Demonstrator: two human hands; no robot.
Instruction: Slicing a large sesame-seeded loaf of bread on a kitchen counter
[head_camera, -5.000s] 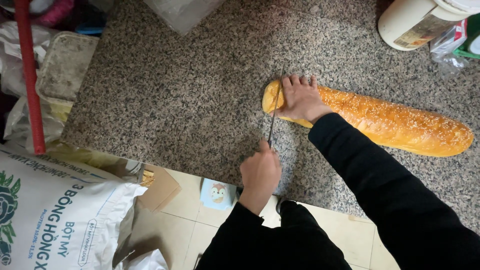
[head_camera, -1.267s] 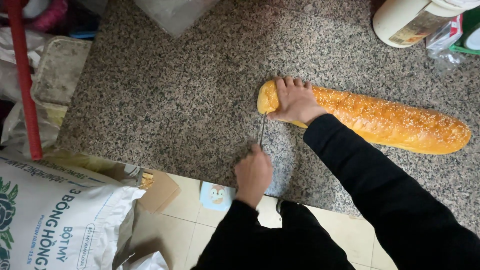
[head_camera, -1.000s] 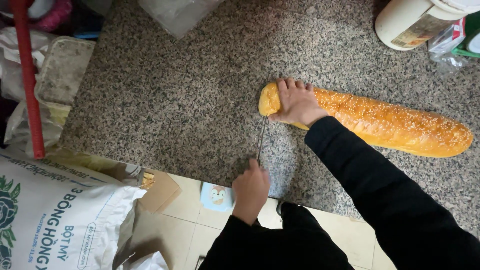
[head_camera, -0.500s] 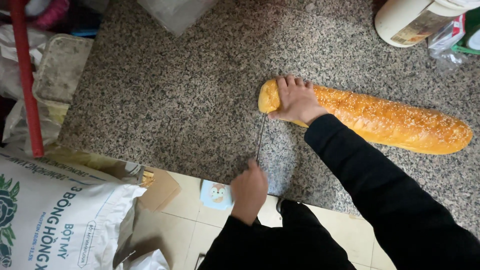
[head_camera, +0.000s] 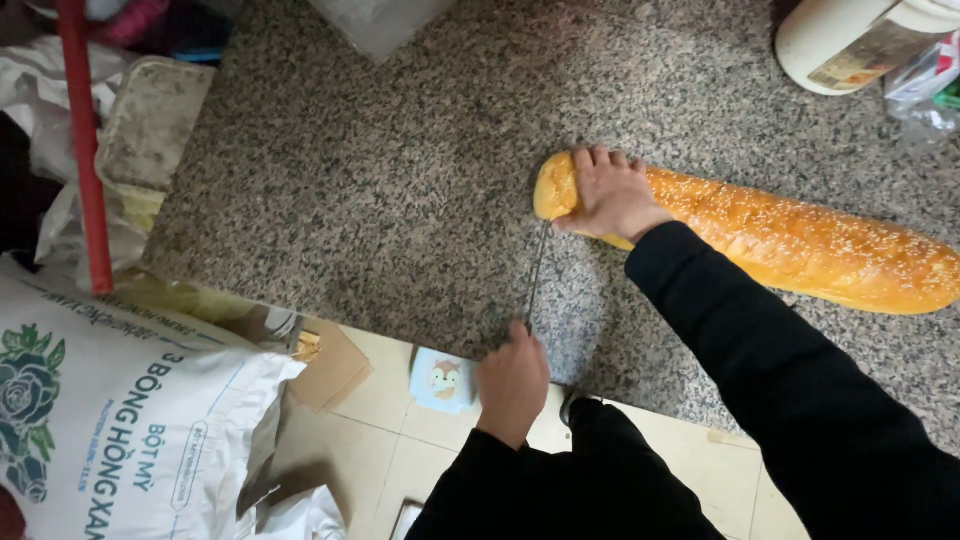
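Speckled granite counter (head_camera: 380, 200) carries a long sesame-crusted loaf (head_camera: 800, 240) lying from 9 to 3 o'clock. Right hand (head_camera: 612, 195) presses its grip closed over the 9 o'clock end; left hand (head_camera: 512, 380) at 6 o'clock is closed on a knife (head_camera: 536, 270). Judgement: crust is brittle, crumb soft and light; hold firmly near the cut without crushing.
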